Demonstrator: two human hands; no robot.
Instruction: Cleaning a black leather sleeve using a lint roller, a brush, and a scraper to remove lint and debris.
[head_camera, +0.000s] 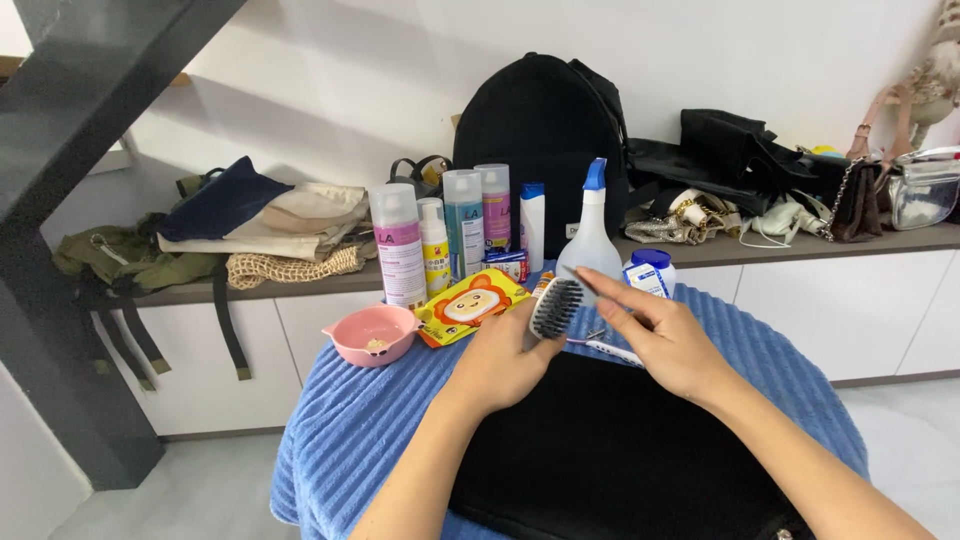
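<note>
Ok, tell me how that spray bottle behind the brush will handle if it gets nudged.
The spray bottle stands tall on a soft blue towel, so it would probably tip easily. It looks like light plastic, likely sliding little on the ribbed cloth.

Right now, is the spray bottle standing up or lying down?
Standing up. The spray bottle is upright on the blue towel, blue nozzle on top.

Even, bright daylight fills the scene, soft and without a clear source, leaving the white wall (330, 70) in the upper middle nearly washed out. Shadows are faint; the darkest area is the black beam (90, 90) at upper left. The silver bag (925, 190) at the right edge shows small glare. Focus is sharp at centre, with slight bending of straight lines toward the edges.
</note>
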